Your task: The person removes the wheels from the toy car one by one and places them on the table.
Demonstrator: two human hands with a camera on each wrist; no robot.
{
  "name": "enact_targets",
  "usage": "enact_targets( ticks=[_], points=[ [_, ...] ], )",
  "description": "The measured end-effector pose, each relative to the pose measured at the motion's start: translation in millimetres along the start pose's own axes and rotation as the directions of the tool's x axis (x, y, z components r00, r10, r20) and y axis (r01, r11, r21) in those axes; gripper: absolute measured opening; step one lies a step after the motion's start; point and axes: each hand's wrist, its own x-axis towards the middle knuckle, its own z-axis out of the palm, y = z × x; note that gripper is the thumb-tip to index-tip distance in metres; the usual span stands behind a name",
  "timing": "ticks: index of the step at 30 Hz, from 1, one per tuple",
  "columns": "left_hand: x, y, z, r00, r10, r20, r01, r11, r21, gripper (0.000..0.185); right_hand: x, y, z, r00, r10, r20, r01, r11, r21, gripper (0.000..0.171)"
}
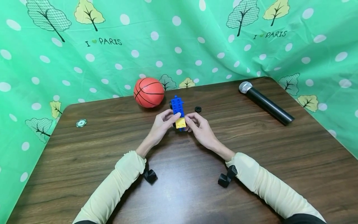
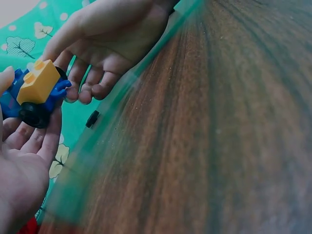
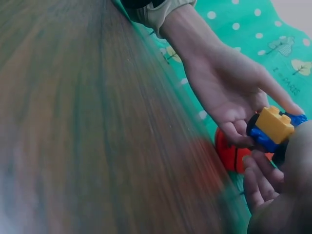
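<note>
Above the table, both hands hold a toy car (image 1: 177,105) made of a blue building-block base with a yellow brick (image 1: 180,123) on its near end. My left hand (image 1: 162,127) grips the car from the left, thumb on top and fingers beneath. A black wheel (image 2: 34,115) sits on that side. My right hand (image 1: 203,132) pinches at the car's right near side, where another black wheel (image 2: 61,73) shows by its fingers; its tips are partly hidden. A loose black wheel (image 1: 198,109) lies on the table just beyond the right hand.
A red basketball (image 1: 149,92) stands at the table's back edge, left of the car. The black microphone (image 1: 267,104) lies at the right, and a green-and-white poker chip (image 1: 81,123) at the far left. A green curtain (image 1: 179,37) hangs behind the wooden table (image 1: 92,161).
</note>
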Motion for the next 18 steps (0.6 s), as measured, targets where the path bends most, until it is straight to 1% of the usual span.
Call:
enact_targets(
  ticks=[3, 6, 11, 16, 18],
  points=[
    [-0.2, -0.3, -1.0, 1.000, -0.003, -0.003, 0.003, 1.000, -0.022, 0.034, 0, 0, 3, 1.000, -0.002, 0.004, 0.002, 1.000, 0.009, 0.025],
    [-0.4, -1.1, -2.4, 1.000, -0.012, -0.002, 0.012, 0.999, -0.042, 0.035, 1, 0, 6, 1.000, 0.014, 0.000, -0.014, 0.999, 0.043, 0.026],
    [-0.4, -2.5, -3.9, 1.000, -0.021, 0.013, 0.022, 0.995, -0.092, 0.035, 0, 0, 10, 0.999, 0.029, -0.017, -0.028, 0.996, 0.079, 0.022],
    [-0.4, -4.9, -4.9, 0.999, -0.029, 0.035, 0.034, 0.986, -0.162, 0.034, 0, -1, 12, 0.999, -0.004, -0.041, 0.006, 0.999, 0.048, 0.024],
    [-0.6, -5.6, -5.5, 0.999, -0.027, 0.039, 0.034, 0.985, -0.172, 0.033, -1, -1, 13, 0.998, -0.029, -0.055, 0.028, 1.000, -0.005, 0.026]
  ],
)
